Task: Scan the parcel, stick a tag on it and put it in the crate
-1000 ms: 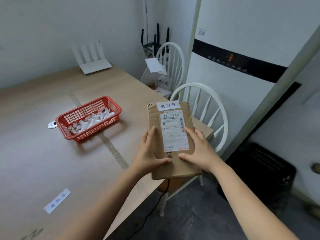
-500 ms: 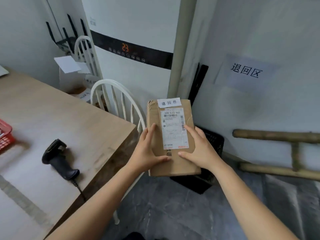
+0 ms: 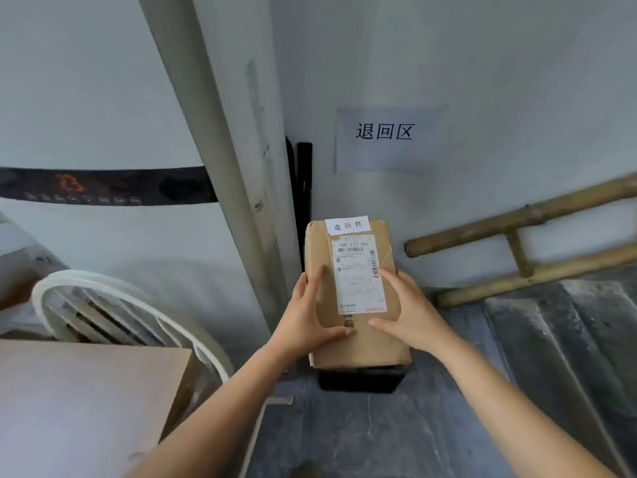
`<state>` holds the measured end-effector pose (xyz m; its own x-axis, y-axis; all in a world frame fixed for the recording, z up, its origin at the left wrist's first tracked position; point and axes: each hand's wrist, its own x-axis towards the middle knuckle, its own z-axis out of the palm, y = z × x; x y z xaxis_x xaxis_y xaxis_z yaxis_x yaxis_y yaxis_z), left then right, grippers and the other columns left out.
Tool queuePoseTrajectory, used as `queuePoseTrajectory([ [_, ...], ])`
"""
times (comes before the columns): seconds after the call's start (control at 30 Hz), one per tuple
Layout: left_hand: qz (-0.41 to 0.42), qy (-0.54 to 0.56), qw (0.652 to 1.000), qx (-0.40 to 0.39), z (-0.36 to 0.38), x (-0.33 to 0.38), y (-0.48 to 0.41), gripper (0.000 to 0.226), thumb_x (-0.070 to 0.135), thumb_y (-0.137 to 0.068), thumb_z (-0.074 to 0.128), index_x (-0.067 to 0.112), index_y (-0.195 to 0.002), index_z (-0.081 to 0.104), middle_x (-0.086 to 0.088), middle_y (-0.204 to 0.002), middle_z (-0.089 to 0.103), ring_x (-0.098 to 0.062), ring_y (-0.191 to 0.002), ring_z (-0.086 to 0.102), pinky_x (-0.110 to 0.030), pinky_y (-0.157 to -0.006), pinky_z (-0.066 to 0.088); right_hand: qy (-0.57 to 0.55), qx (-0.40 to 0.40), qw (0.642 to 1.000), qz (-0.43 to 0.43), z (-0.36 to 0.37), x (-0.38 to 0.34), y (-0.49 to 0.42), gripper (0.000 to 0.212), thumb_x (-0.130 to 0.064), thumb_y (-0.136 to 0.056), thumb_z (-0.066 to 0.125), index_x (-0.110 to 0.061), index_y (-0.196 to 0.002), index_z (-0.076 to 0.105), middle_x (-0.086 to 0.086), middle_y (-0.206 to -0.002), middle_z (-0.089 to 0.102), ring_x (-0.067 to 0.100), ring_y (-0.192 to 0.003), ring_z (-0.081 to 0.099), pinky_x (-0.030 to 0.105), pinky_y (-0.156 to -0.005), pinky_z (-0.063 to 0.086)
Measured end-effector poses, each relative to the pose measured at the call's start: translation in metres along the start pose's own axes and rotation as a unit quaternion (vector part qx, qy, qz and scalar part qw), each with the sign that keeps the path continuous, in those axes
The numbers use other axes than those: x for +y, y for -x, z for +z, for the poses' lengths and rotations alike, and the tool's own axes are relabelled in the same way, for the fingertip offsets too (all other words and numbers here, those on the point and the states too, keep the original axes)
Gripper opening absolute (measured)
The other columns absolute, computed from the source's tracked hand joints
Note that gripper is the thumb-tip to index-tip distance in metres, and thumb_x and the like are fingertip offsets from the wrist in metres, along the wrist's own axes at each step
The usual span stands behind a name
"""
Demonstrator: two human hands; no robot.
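Observation:
I hold a brown cardboard parcel (image 3: 355, 343) in front of me with both hands. A white shipping label (image 3: 358, 274) covers its face, and a small white tag (image 3: 347, 225) with printed characters is stuck at its top edge. My left hand (image 3: 308, 315) grips its left side, my right hand (image 3: 408, 313) its right side. Below and behind the parcel a black crate (image 3: 360, 379) sits on the floor against the wall; only its near edge shows, the rest is hidden by the parcel.
The table corner (image 3: 86, 391) is at lower left with a white chair back (image 3: 113, 305) beside it. A white appliance with a black panel (image 3: 103, 188) and a pillar (image 3: 227, 167) stand ahead. A paper sign (image 3: 387, 138) hangs on the wall; a bamboo ladder (image 3: 524, 243) leans at right.
My view has swung right, away from the table, red basket and scanner, toward the wall corner. The parcel has moved with both hands to above the black crate.

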<state>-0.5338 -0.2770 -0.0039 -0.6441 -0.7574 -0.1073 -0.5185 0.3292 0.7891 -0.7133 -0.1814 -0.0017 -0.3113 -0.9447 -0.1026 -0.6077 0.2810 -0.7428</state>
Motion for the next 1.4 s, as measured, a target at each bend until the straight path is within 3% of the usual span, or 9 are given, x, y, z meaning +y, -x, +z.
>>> queuePoseTrajectory([
  [0.27,-0.032,-0.004,0.998,-0.055,0.040,-0.011,-0.098,0.121,0.038,-0.060,0.080,0.035,-0.144,-0.007,-0.008,-0.157,0.001,-0.018,-0.146,0.000,-0.032,-0.113,0.019,-0.019,-0.004,0.998,0.063,-0.010,0.064,-0.075,0.087,-0.021,-0.073,0.072,-0.032,-0.140,0.019,0.003,-0.152,0.017,0.016,-0.136,0.026,0.022,-0.098,0.027],
  [0.43,-0.040,-0.013,0.997,-0.059,0.096,-0.060,-0.168,0.122,0.039,-0.059,0.081,0.035,-0.143,-0.007,-0.008,-0.158,0.002,-0.017,-0.145,-0.005,-0.036,-0.115,0.015,-0.016,-0.016,0.997,0.073,0.010,0.141,-0.134,0.088,-0.022,-0.072,0.073,-0.032,-0.141,0.018,0.004,-0.153,0.016,0.017,-0.137,0.025,0.022,-0.098,0.026],
  [0.57,-0.035,-0.022,0.996,-0.081,0.154,-0.130,-0.221,0.120,0.040,-0.058,0.080,0.035,-0.143,-0.005,-0.005,-0.156,0.009,-0.024,-0.144,0.010,-0.041,-0.116,0.022,-0.017,-0.012,0.996,0.090,0.056,0.223,-0.179,0.087,-0.022,-0.071,0.074,-0.031,-0.140,0.021,0.003,-0.152,0.018,0.019,-0.134,0.030,0.023,-0.096,0.029],
  [0.73,-0.045,-0.033,0.994,-0.096,0.235,-0.243,-0.273,0.111,0.040,-0.062,0.076,0.034,-0.142,-0.001,-0.004,-0.150,0.019,-0.025,-0.136,0.028,-0.031,-0.106,0.030,-0.032,-0.023,0.994,0.104,0.143,0.329,-0.228,0.082,-0.016,-0.070,0.075,-0.020,-0.138,0.030,0.006,-0.144,0.032,0.020,-0.135,0.030,0.025,-0.101,0.029],
  [0.93,-0.131,-0.061,0.983,-0.115,0.340,-0.381,-0.322,0.120,0.042,-0.062,0.076,0.021,-0.144,-0.009,-0.014,-0.152,0.014,-0.029,-0.136,0.029,-0.035,-0.109,0.032,-0.032,-0.079,0.987,0.136,0.254,0.447,-0.280,0.071,-0.015,-0.069,0.077,-0.014,-0.131,0.043,0.008,-0.136,0.049,0.020,-0.124,0.046,0.022,-0.095,0.036],
  [1.03,-0.141,-0.035,0.980,-0.133,0.383,-0.430,-0.337,0.114,0.037,-0.061,0.078,0.019,-0.143,0.001,-0.013,-0.146,0.029,-0.027,-0.132,0.036,-0.038,-0.108,0.037,-0.019,-0.100,0.979,0.176,0.299,0.501,-0.300,0.077,-0.018,-0.070,0.076,-0.014,-0.136,0.035,0.012,-0.138,0.044,0.026,-0.127,0.043,0.036,-0.105,0.039],
  [1.13,-0.137,-0.006,0.980,-0.142,0.405,-0.455,-0.343,0.110,0.031,-0.060,0.080,0.015,-0.142,0.008,-0.012,-0.143,0.036,-0.026,-0.130,0.039,-0.042,-0.107,0.038,0.000,-0.104,0.975,0.198,0.326,0.526,-0.305,0.074,-0.020,-0.073,0.073,-0.014,-0.136,0.034,0.016,-0.137,0.042,0.029,-0.123,0.046,0.038,-0.105,0.040],
  [1.3,-0.120,0.001,0.982,-0.143,0.416,-0.468,-0.340,0.107,0.025,-0.064,0.079,0.014,-0.144,0.009,-0.013,-0.146,0.030,-0.029,-0.135,0.029,-0.039,-0.113,0.030,0.012,-0.084,0.978,0.191,0.337,0.537,-0.304,0.059,-0.021,-0.078,0.068,-0.016,-0.131,0.042,0.013,-0.133,0.049,0.031,-0.125,0.044,0.040,-0.104,0.042],
  [1.4,-0.094,-0.015,0.984,-0.147,0.412,-0.469,-0.339,0.086,0.023,-0.074,0.072,0.021,-0.143,0.021,-0.015,-0.146,0.032,-0.031,-0.139,0.022,-0.039,-0.114,0.026,0.007,-0.096,0.969,0.229,0.337,0.536,-0.299,0.067,-0.017,-0.078,0.070,-0.017,-0.136,0.035,0.011,-0.139,0.040,0.028,-0.125,0.044,0.031,-0.097,0.044],
])
